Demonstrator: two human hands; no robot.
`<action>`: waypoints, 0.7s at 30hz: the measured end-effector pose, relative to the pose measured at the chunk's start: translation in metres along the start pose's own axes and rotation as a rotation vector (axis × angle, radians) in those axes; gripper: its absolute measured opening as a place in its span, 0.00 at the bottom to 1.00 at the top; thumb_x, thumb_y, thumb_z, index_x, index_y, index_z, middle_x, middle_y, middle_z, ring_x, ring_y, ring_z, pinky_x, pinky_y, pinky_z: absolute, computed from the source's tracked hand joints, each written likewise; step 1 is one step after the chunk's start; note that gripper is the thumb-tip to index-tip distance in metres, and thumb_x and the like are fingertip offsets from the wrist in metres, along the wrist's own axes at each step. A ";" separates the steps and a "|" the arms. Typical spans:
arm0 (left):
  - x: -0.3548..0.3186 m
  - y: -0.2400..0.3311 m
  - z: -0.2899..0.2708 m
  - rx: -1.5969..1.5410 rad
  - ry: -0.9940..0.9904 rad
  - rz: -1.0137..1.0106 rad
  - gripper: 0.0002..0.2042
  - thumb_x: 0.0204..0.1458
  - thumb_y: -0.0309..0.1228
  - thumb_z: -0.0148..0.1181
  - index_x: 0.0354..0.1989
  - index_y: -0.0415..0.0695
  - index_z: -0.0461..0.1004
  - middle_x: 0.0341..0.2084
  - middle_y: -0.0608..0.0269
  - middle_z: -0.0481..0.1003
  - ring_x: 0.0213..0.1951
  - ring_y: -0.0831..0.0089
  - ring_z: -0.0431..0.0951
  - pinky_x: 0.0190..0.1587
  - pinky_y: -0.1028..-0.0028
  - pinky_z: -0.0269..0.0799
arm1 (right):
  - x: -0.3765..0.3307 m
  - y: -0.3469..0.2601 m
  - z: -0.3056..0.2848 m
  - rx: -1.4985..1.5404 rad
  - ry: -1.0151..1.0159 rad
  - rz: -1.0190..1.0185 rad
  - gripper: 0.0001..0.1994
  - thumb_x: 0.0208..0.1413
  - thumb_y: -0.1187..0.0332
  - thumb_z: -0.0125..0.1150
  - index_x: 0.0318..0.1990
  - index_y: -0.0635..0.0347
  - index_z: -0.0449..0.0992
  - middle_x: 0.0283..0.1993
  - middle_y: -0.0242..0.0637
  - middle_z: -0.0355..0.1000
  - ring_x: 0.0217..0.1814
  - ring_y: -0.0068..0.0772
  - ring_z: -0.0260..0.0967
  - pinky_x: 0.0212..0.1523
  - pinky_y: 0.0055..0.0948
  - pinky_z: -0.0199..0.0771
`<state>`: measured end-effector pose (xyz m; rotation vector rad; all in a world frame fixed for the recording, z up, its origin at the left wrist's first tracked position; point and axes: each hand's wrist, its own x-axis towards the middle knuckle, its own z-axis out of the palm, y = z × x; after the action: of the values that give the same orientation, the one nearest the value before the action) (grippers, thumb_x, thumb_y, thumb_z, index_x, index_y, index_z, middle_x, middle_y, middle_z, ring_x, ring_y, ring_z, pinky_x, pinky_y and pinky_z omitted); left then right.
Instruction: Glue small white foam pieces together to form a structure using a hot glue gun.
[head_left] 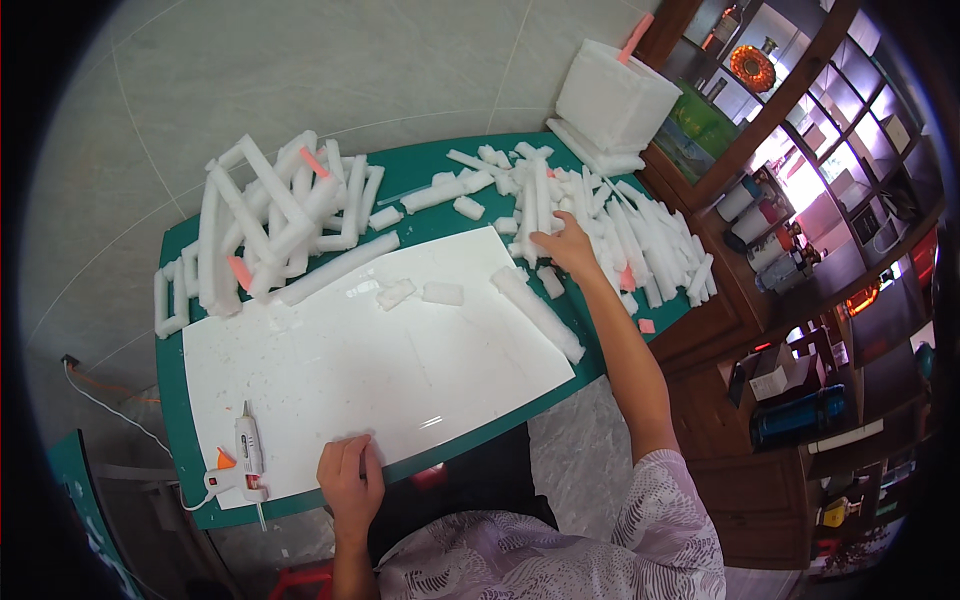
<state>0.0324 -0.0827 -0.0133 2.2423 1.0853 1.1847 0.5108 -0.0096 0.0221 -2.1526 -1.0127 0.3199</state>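
Note:
My right hand (568, 245) reaches into a heap of white foam strips at the table's far right. Its thumb and fingers close around the near end of an upright-looking foam strip (543, 198). My left hand (350, 480) rests at the near edge of a white board (330, 390), fingers curled together, nothing visible in them. On the board lie two short foam pieces (442, 293) and a long foam strip (538, 315) along its right side. A white glue gun (248, 450) stands at the board's near left corner.
An openwork structure of joined foam strips (270, 215) stands far left on the green table (420, 222), with pink bits on it. A white foam block (615, 95) sits at the back right. Wooden shelves (720, 330) with bottles border the right. A cable (120, 405) hangs at left.

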 end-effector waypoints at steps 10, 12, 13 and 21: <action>-0.002 -0.001 -0.003 0.011 0.005 0.005 0.08 0.47 0.16 0.59 0.36 0.36 0.76 0.29 0.53 0.76 0.30 0.57 0.75 0.33 0.63 0.70 | -0.009 -0.042 0.021 0.047 -0.079 0.082 0.41 0.45 0.56 0.71 0.65 0.65 0.62 0.39 0.47 0.78 0.26 0.34 0.75 0.29 0.30 0.77; 0.002 0.001 0.002 -0.010 0.004 0.026 0.08 0.47 0.16 0.59 0.36 0.36 0.76 0.29 0.53 0.77 0.30 0.56 0.75 0.33 0.63 0.70 | 0.001 -0.018 0.017 0.021 -0.008 0.004 0.41 0.46 0.56 0.71 0.66 0.66 0.61 0.42 0.49 0.77 0.31 0.35 0.76 0.33 0.30 0.77; 0.004 0.002 0.003 -0.031 0.005 0.041 0.08 0.46 0.16 0.59 0.36 0.36 0.76 0.30 0.53 0.77 0.30 0.56 0.75 0.33 0.63 0.70 | 0.006 -0.002 0.010 -0.009 0.059 -0.076 0.41 0.47 0.57 0.71 0.66 0.66 0.61 0.45 0.50 0.77 0.36 0.35 0.77 0.37 0.31 0.77; 0.004 0.017 -0.012 -0.167 0.002 -0.097 0.10 0.50 0.18 0.59 0.41 0.36 0.75 0.31 0.51 0.77 0.33 0.59 0.77 0.38 0.66 0.72 | -0.121 -0.071 -0.018 0.458 -0.211 -0.251 0.34 0.56 0.73 0.64 0.69 0.67 0.58 0.63 0.47 0.66 0.62 0.33 0.66 0.63 0.29 0.63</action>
<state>0.0310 -0.0906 0.0061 2.0395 1.0428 1.1913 0.3994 -0.0792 0.0755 -1.5872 -1.1818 0.6021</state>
